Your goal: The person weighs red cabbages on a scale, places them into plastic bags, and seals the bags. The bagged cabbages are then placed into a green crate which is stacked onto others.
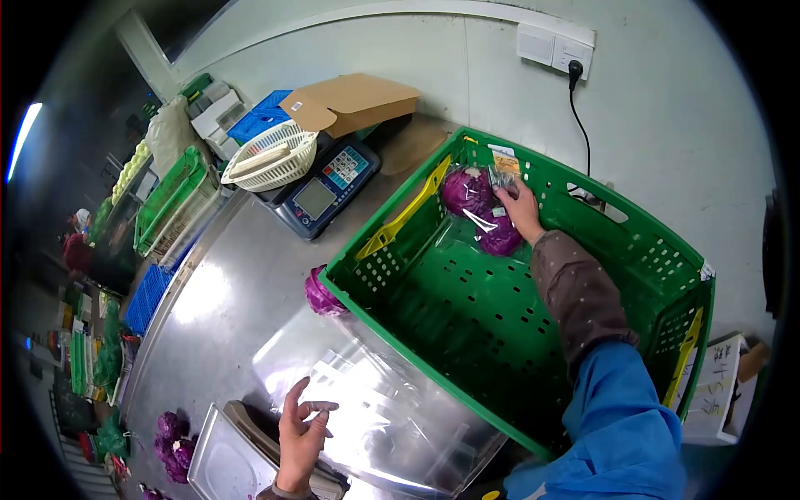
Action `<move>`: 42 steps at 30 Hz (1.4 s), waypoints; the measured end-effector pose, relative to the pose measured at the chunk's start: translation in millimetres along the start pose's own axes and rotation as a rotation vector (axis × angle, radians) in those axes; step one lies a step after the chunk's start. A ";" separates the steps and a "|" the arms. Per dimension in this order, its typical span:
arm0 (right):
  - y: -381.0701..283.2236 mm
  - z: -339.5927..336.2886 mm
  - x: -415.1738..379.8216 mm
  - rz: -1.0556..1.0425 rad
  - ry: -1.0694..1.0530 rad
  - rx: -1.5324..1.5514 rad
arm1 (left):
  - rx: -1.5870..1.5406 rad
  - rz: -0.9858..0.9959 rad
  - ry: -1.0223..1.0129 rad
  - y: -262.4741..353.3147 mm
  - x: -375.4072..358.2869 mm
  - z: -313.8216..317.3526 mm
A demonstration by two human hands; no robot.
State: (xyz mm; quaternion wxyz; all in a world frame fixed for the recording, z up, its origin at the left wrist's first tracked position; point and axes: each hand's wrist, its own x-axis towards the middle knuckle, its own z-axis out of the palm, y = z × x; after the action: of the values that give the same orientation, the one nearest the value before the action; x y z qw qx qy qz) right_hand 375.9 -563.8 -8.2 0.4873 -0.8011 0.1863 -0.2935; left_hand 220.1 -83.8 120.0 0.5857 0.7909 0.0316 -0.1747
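Head view: the right hand's (521, 210) grip pinches bagged cabbages (479, 204) at the end of the green crate (471, 308), whose walls likely stop rolling; the left hand (302, 433), loosely spread, holds nothing beside clear bags (375, 396), seemingly laid within easy reach.

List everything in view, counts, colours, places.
Bagged cabbages: two, purple, in crate
Loose cabbages: several, purple, table
Crate: one, green, right
Plastic: uncounted, clear, table
Table: one, silver, centre
Tray: one, silver, bottom
Scale: one, dark, near crate
Basket: one, white, by scale
Cardboard: one, brown, behind scale
Wall panels: two, white, top
Cord: one, black, wall
Carton: one, white, right
Clutter: uncounted, mixed, left
Right sleeve: one, brown-blue, right
Left hand: one, bare, bottom
Right hand: one, bare, in crate
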 end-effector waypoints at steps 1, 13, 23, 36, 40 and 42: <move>0.5 -2.4 -1.0 -0.002 -0.005 0.000 | -0.003 -0.002 0.004 -0.4 -1.2 -1.6; -134.9 -34.4 -27.3 -0.153 -0.307 0.018 | 0.101 0.883 0.497 -7.8 -32.5 -22.7; -282.4 8.6 -206.0 -0.194 -1.132 0.059 | 0.497 0.721 0.147 -170.8 -69.5 12.2; -167.6 110.7 -386.4 -0.918 -1.483 -0.690 | 0.569 0.851 0.466 -180.9 -188.9 -171.2; -190.5 124.6 -383.1 -0.625 -1.290 -0.667 | 0.178 0.363 1.127 -259.9 -189.7 -329.8; -214.8 130.7 -384.1 -0.603 -1.213 -0.658 | -0.046 0.219 1.227 -305.9 -171.1 -407.5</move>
State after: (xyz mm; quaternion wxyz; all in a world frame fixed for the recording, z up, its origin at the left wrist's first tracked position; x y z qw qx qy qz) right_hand 172.4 -153.6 26.1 0.1386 -0.9427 -0.2640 0.1494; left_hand 79.4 420.1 -3.2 0.4921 0.7330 0.2849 0.3734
